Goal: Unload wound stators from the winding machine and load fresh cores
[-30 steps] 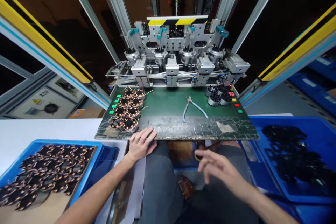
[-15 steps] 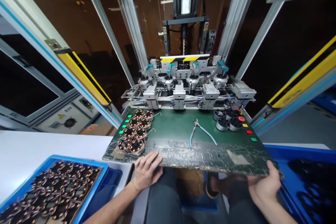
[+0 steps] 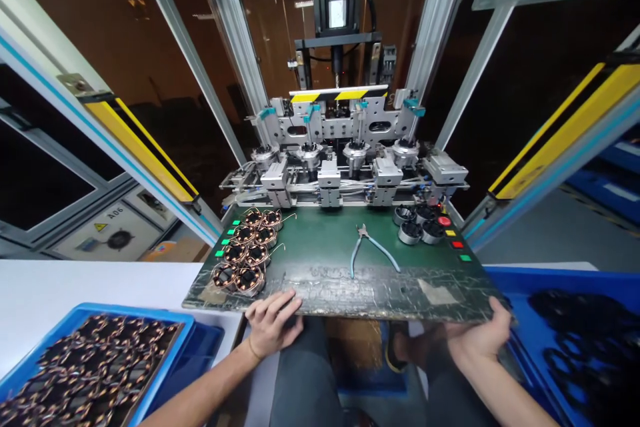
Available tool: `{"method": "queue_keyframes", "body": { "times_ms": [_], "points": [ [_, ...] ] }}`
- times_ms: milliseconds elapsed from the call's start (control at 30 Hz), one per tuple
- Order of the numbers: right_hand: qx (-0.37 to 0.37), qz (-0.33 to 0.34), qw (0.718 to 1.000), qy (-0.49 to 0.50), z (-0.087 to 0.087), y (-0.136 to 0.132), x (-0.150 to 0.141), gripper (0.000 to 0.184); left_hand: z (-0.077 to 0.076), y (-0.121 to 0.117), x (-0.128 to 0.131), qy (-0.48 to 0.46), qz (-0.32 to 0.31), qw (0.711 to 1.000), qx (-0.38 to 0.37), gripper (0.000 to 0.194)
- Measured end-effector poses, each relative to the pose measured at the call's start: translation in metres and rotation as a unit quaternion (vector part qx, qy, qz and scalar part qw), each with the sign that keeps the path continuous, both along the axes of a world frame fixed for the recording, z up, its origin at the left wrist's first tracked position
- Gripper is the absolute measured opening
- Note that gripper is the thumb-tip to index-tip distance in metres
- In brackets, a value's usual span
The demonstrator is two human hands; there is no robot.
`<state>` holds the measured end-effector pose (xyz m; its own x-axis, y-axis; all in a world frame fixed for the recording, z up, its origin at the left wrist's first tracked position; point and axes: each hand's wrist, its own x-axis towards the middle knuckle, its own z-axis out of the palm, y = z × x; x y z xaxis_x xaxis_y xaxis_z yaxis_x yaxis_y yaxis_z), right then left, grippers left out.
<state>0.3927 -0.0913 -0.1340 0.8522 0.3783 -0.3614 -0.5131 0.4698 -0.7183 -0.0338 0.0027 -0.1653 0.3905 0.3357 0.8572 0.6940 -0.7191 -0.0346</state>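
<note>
My left hand [image 3: 274, 321] lies on the front edge of the green worktable [image 3: 320, 257], fingers stretched out and holding nothing. At the table's front right corner, my right hand [image 3: 483, 337] grips the edge, thumb on top; its other fingers are partly hidden below. Diagonal cutters [image 3: 364, 235] with light blue handles lie spread on the tabletop, apart from both hands. Copper-wound stators [image 3: 250, 279] stand in two columns at the left, nearest my left hand. Several unwound stator cores [image 3: 410, 232] sit at the back right.
Behind the table stands a winding machine [image 3: 329, 177] with a row of cores in its fixtures. Coloured buttons [image 3: 457, 245] line the right edge. Blue trays hold wound stators [image 3: 107, 367] at left and black rings [image 3: 575, 353] at right. Yellow-black posts [image 3: 143, 150] flank the opening.
The machine's silver plate with teal clamps has risen away from the fixtures. The view has shifted slightly, and both hands keep their places on the table edge.
</note>
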Motion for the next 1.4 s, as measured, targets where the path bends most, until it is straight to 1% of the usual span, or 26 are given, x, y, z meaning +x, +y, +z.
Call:
{"method": "queue_keyframes", "body": {
  "times_ms": [133,267,433,533,600,800,900,1000,1167,1267,1333,1400],
  "points": [
    [-0.008,-0.016,1.000,-0.010,-0.002,-0.002,0.003,0.046,-0.002,0.003,-0.003,0.014,-0.013,1.000,0.014,0.050],
    [-0.033,0.022,0.999,-0.004,-0.002,-0.005,0.007,0.046,-0.002,0.003,-0.005,0.017,-0.013,1.000,0.009,0.058],
    [-0.068,-0.028,0.997,-0.030,0.003,-0.003,0.005,0.043,-0.005,0.001,-0.006,0.016,-0.003,1.000,0.000,0.068],
    [-0.063,-0.015,0.998,-0.025,0.008,-0.003,0.002,0.042,-0.007,0.000,-0.007,0.029,0.008,1.000,-0.004,0.078],
    [-0.066,-0.003,0.998,-0.016,0.009,-0.004,0.002,0.042,-0.008,0.000,-0.008,0.034,0.014,0.999,-0.005,0.080],
    [-0.084,0.010,0.996,-0.016,0.007,-0.008,0.007,0.043,-0.002,-0.001,-0.005,0.018,-0.005,1.000,-0.013,0.079],
    [-0.082,0.016,0.997,-0.002,0.007,-0.008,0.008,0.042,0.000,-0.001,-0.004,0.013,-0.005,1.000,-0.010,0.071],
    [-0.098,0.015,0.995,-0.004,0.006,-0.008,0.009,0.044,0.001,-0.001,-0.003,0.010,-0.006,1.000,-0.005,0.062],
    [-0.133,-0.005,0.991,-0.029,-0.001,-0.008,0.013,0.045,-0.002,0.001,-0.004,0.008,-0.007,1.000,0.004,0.065],
    [-0.113,0.012,0.993,-0.013,-0.001,-0.009,0.013,0.042,-0.005,0.002,-0.006,0.010,-0.010,1.000,0.005,0.066],
    [-0.095,0.021,0.995,0.003,0.003,-0.009,0.011,0.040,-0.007,0.002,-0.006,0.010,-0.011,1.000,0.003,0.065],
    [-0.091,0.021,0.995,0.015,0.009,-0.009,0.007,0.040,-0.008,0.002,-0.006,0.006,-0.011,1.000,0.002,0.064]
  ]
}}
